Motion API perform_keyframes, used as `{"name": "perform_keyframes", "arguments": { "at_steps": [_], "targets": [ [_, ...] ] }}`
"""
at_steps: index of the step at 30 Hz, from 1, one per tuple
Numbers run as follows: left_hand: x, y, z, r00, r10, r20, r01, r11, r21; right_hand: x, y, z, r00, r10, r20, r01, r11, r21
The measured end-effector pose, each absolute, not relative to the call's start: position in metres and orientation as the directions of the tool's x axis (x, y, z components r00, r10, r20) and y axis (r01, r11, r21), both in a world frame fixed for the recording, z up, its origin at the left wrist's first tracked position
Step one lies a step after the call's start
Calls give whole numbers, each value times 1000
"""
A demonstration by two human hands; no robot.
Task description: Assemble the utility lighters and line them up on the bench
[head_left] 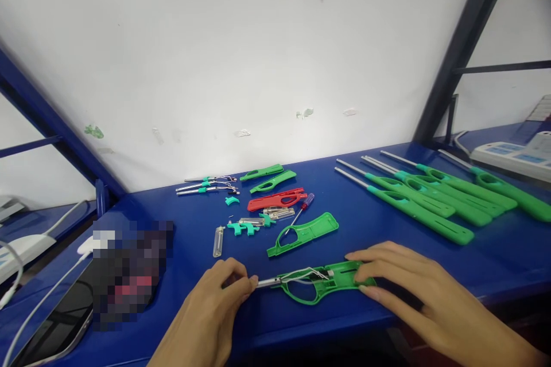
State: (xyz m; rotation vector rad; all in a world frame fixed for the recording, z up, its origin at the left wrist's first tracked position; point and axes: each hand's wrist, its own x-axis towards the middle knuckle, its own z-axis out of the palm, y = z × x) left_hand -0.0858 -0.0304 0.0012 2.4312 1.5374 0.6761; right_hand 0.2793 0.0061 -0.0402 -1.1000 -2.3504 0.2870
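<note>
In front of me a green lighter casing half (344,275) lies open side up on the table, with thin white wires (303,272) running along it. My left hand (219,298) pinches the metal lighter tube (269,282) at the casing's left end. With thumb and fingers at its edges, my right hand (404,281) holds the casing's wide right end. Just beyond lies another green casing half (314,230), and a screwdriver (307,200) rests with its shaft tip at that half's loop. A clear fuel tank (218,242) lies beyond my left hand.
Several assembled green lighters (426,212) lie at the right. Farther back are metal tubes with wires (202,188), a red casing (275,199), teal triggers (243,229) and more green casing halves (273,180). A phone (60,309) with a white cable is at the left. A white wall stands behind.
</note>
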Motion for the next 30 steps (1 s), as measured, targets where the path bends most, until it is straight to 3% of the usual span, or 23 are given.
{"name": "perform_keyframes", "arguments": {
  "at_steps": [9, 18, 30],
  "targets": [
    [-83, -28, -8, 440, 838, 322, 812, -524, 256, 279, 6, -39, -541, 766, 346, 662, 642, -387],
    [-82, -30, 0, 352, 884, 308, 858, -436, 270, 276, 5, -35, -537, 768, 350, 660, 640, -392],
    [-75, -32, 0, 368, 874, 317, 834, -461, 303, 278, 5, -37, -522, 773, 361, 666, 634, -393]
  ]
}}
